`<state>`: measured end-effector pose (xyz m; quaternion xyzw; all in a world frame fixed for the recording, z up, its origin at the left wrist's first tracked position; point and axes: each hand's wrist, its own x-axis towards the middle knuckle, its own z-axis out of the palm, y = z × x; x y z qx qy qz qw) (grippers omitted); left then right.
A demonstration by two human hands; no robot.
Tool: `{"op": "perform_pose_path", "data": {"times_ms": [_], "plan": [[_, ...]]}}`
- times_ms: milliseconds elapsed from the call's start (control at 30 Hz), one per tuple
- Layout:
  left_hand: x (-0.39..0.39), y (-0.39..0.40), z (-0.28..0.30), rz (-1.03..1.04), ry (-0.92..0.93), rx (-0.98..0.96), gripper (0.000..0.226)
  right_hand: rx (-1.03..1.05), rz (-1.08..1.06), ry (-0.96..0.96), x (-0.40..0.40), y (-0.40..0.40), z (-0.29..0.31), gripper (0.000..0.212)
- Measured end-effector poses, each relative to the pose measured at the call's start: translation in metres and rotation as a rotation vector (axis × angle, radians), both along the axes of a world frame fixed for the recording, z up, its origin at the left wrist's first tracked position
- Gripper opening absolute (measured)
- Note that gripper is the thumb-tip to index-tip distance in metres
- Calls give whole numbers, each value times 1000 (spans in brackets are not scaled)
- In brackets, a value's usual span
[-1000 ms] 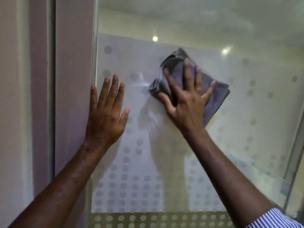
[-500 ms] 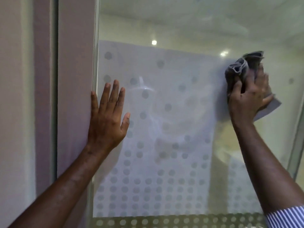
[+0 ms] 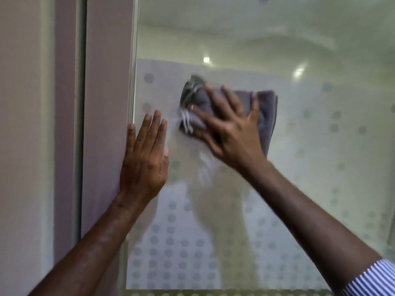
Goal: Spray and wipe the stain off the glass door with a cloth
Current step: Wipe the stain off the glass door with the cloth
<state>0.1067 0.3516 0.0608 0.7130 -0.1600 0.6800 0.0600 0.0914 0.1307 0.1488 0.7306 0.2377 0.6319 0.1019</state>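
Note:
The glass door (image 3: 310, 146) fills the middle and right of the view, patterned with grey frosted dots and reflecting ceiling lights. My right hand (image 3: 230, 133) presses a folded grey cloth (image 3: 266, 112) flat against the glass left of centre, fingers spread over it; the hand and cloth are blurred. White streaks (image 3: 205, 165) show on the glass just below the cloth. My left hand (image 3: 145, 159) lies flat and open on the glass at its left edge, holding nothing. No spray bottle is in view.
A pale mauve door frame (image 3: 106, 124) and wall (image 3: 25, 146) stand to the left of the glass. A perforated dotted strip (image 3: 213, 293) runs along the bottom edge of the pane.
My right hand has swept the cloth back left across the glass, from the far right to near my left hand. My left hand has stayed put on the glass edge.

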Motion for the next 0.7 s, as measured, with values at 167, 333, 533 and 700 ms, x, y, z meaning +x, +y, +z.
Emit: {"op": "perform_pose_path", "data": {"times_ms": [167,333,533,700], "plan": [[0,0,-1,-30,-20,-2,59,-170,13,-45,-2,-41,-90,42],[1,0,-2,-31,-6,-8,62,163,-73,-166,7,-92,-47,31],[2,-1,-2,-22,2,-9,62,674,85,-82,5,-67,39,56],[2,-1,-2,-19,-8,-7,62,71,17,-105,6,-9,-18,42]]}}
